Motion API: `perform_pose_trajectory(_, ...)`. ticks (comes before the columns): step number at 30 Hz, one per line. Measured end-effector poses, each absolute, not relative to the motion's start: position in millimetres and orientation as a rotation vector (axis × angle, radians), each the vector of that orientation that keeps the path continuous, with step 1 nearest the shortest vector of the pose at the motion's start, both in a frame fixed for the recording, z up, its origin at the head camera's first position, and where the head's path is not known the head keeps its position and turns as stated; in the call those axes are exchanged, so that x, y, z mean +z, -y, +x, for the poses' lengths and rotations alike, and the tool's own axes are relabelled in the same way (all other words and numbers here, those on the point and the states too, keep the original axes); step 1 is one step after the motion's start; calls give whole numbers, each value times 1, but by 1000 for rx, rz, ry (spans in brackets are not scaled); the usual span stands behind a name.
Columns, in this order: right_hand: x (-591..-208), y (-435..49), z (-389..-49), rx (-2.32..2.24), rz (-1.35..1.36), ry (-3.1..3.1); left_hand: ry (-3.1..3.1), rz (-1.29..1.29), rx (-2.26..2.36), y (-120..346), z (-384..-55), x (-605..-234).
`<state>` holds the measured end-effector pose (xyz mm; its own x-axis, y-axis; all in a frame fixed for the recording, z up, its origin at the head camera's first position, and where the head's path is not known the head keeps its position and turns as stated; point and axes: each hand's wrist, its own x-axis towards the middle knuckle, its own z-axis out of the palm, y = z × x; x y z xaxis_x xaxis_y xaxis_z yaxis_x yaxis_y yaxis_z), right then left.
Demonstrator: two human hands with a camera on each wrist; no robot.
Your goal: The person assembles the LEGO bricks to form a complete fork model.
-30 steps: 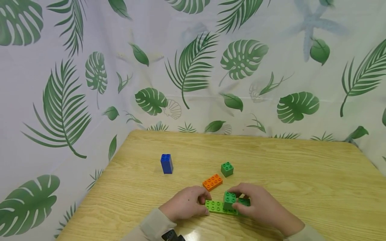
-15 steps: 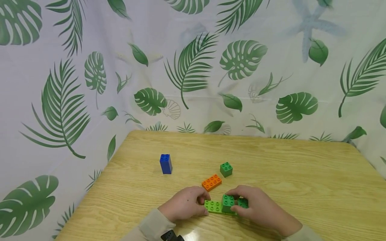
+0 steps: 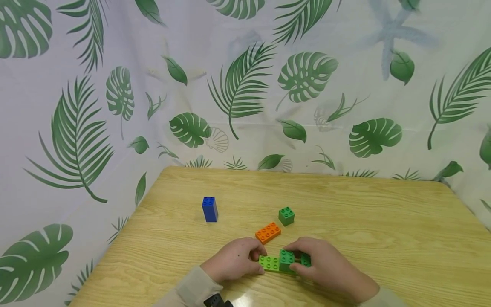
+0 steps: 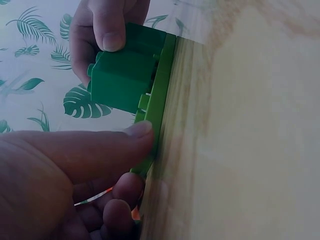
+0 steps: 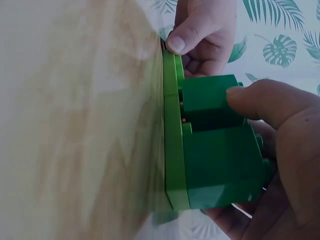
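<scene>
My left hand (image 3: 235, 259) pinches the left end of a light green toy-brick strip (image 3: 269, 263) between thumb and fingers. In the right wrist view a seam (image 5: 171, 95) crosses the strip, which lies along the table. With thumb and fingers, my right hand (image 3: 326, 262) holds a dark green square brick (image 3: 287, 260) right at the studs near the strip's middle. A second dark green brick (image 5: 222, 165) sits on the strip's right end, partly behind the right hand in the head view. A narrow gap separates the two dark green bricks.
Just beyond the hands, an orange brick (image 3: 268, 233) lies at an angle. Behind it is a loose green brick (image 3: 286, 216). A tall blue block (image 3: 209, 209) stands upright farther left. A leaf-patterned cloth (image 3: 253, 140) hangs behind the wooden table (image 3: 364, 217).
My right hand has shifted slightly left and down with the dark green brick, widening the gap to the second brick. The left hand keeps its hold on the strip's end.
</scene>
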<state>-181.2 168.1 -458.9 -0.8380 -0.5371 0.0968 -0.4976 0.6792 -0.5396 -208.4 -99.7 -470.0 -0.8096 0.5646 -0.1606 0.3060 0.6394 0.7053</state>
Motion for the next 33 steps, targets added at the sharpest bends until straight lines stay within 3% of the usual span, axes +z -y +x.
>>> perform_pose_trajectory(12,-455,-164,-177,-777,-809,-2872,-2486,680,973,97,-207,-468)
perform_pose_trajectory(33,-470,-168,-184,-1049,-675,-2689,-2460,680,998,100,-208,-464)
